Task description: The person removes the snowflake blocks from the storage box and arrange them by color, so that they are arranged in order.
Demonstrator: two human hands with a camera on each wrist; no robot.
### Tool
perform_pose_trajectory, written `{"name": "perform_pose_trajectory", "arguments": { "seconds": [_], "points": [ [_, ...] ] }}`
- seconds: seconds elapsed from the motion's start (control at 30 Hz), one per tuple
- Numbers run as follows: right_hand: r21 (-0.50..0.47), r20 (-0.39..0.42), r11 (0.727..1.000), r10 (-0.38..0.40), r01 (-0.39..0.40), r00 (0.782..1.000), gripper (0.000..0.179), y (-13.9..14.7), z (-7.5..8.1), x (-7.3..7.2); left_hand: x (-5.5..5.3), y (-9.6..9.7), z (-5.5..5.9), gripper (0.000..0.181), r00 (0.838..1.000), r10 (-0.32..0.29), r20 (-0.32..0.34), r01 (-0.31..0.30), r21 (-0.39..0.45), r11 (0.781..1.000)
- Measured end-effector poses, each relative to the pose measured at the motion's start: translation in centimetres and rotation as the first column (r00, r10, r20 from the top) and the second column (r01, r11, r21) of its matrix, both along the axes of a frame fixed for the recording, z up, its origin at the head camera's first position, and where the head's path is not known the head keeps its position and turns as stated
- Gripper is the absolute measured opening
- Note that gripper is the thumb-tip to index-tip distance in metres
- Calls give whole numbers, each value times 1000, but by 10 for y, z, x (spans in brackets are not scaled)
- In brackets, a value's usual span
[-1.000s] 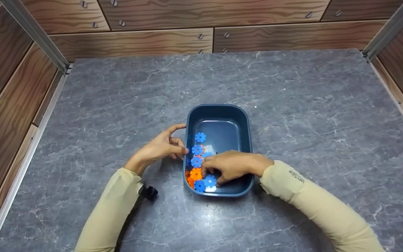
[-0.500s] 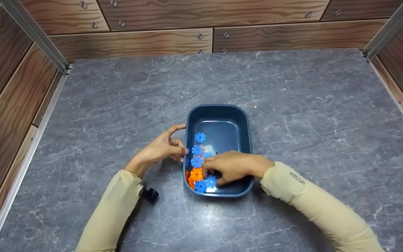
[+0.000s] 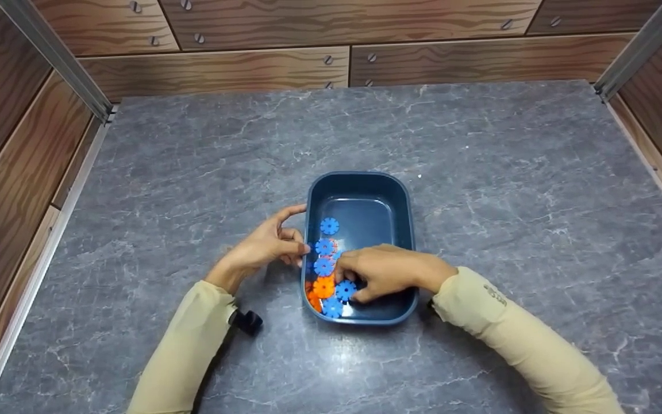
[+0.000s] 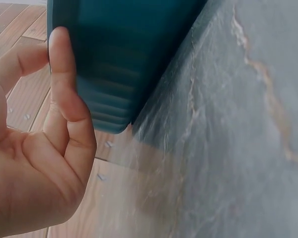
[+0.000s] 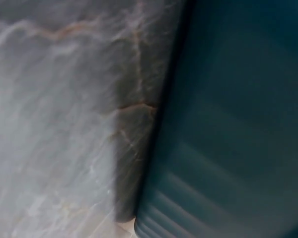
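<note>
A dark blue plastic bin (image 3: 401, 207) stands on the table, with blue and orange notched plastic discs along its left side and near end. My left hand (image 3: 262, 244) holds the bin's left side, thumb at the rim; in the left wrist view its fingers lie against the outer wall. My right hand (image 3: 385, 269) is inside the bin, fingers and thumb curled about a blue notched disc (image 3: 346, 291); the exact contact is partly hidden. An orange disc (image 3: 323, 287) lies just left of it, and another blue disc (image 3: 332, 307) is below. The right wrist view shows only bin wall and table.
The grey marbled table (image 3: 210, 155) surrounds the bin. Wood-patterned panels (image 3: 216, 72) close off the back and both sides, with metal posts at the corners. A blue disc (image 3: 329, 226) lies farther up inside the bin.
The blue disc at my right fingers has shifted slightly and lost its bright glare. The lowest blue disc has moved a little to the right. My left hand stays at the bin.
</note>
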State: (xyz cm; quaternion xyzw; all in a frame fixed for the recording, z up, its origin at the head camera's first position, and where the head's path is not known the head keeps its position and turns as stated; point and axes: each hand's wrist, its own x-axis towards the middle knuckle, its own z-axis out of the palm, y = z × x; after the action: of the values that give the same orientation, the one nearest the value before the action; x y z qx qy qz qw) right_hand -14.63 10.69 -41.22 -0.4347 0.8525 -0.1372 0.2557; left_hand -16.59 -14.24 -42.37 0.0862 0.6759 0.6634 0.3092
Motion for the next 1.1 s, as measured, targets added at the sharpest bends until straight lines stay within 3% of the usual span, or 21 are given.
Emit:
{"name": "perform_pose_trajectory", "arguments": {
  "seconds": [0.3, 0.67, 1.1],
  "points": [
    [-134, -72, 989, -78, 68, 994, 33, 14, 21, -5, 1, -2, -4, 83, 1000, 23, -2, -23, 23, 999],
    [-313, -86, 924, -259, 220, 962, 34, 52, 41, -22, 3, -5, -3, 84, 999, 47, 8, -47, 54, 997],
    [-425, -63, 836, -411, 348, 909, 28, 97, 33, -44, 5, -6, -4, 84, 998, 59, 5, -59, 49, 997]
  ]
}}
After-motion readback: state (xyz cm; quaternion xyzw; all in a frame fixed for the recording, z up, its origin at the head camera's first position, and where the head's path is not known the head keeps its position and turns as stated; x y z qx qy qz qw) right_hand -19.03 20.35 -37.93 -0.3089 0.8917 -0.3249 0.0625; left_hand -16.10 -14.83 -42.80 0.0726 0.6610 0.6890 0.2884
